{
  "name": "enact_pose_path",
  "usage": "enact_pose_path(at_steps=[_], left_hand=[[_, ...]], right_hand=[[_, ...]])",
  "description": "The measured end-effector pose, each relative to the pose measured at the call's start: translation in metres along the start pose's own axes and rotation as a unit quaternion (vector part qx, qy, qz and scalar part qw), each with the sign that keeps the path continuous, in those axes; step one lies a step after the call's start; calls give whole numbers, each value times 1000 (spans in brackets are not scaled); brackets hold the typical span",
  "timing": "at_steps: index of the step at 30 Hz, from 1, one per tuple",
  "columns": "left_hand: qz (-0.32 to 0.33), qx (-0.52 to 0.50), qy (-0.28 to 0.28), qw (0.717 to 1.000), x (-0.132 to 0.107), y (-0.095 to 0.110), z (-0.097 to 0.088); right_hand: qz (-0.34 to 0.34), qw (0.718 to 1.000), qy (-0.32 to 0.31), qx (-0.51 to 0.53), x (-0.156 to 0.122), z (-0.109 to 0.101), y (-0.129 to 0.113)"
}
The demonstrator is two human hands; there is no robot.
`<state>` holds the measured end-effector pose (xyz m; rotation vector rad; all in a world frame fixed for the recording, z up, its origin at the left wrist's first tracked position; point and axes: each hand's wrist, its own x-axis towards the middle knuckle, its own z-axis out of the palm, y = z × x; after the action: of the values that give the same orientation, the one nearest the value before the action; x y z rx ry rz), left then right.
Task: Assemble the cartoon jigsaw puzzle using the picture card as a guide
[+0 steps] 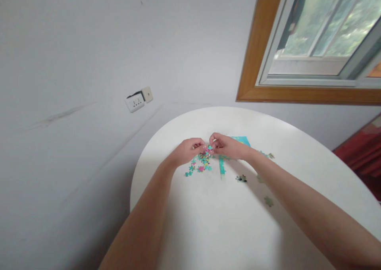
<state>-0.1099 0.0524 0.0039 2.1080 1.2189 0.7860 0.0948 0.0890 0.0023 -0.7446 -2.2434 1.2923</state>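
Above a heap of small jigsaw puzzle pieces [204, 158], my two hands are close together. My left hand [190, 149] comes from the left, thumb and fingers pinched on a pink and teal jigsaw puzzle piece [208, 148]. On the other side, my right hand [226, 146] is closed too, its fingertips gripping at the same small cluster. Exactly which piece each hand grips is hard to see. Under and behind my right hand lies a partly joined teal puzzle [222, 164], with a blue corner [242, 139] showing past the wrist.
Everything lies on a round white table [202, 218]. Loose pieces [241, 178] sit right of the joined strip, and a greenish piece [268, 201] lies nearer me. More pieces [270, 155] show beyond my right forearm. A wall socket [135, 102] and a wood-framed window [247, 79] are behind.
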Motion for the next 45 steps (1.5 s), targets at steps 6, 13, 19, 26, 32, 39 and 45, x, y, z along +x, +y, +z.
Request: enact_pose_path(at_steps=[6,13,19,26,32,39,45], left_hand=[[9,13,-1,1000,-3,3,-4],[4,24,13,1000,-4,6,-5],[3,20,14,1000,-4,8,-5],[8,-12,-8,1000,-5,8,-2],[10,-15,-9,1000,-5,7,-1],[8,-8,-7,1000,-5,9,0],[7,46,36,998,-4,7,-5]], right_hand=[[-12,1000,-26,-14,-1,-1,-3],[8,1000,-17,17,1,3,-3],[35,999,18,-27,1,5,-10],[53,998,13,-36,1,4,-16],[44,999,-1,-30,1,3,-12],[63,997,-7,-41,0,2,-16],[87,991,7,-99,4,5,-9]])
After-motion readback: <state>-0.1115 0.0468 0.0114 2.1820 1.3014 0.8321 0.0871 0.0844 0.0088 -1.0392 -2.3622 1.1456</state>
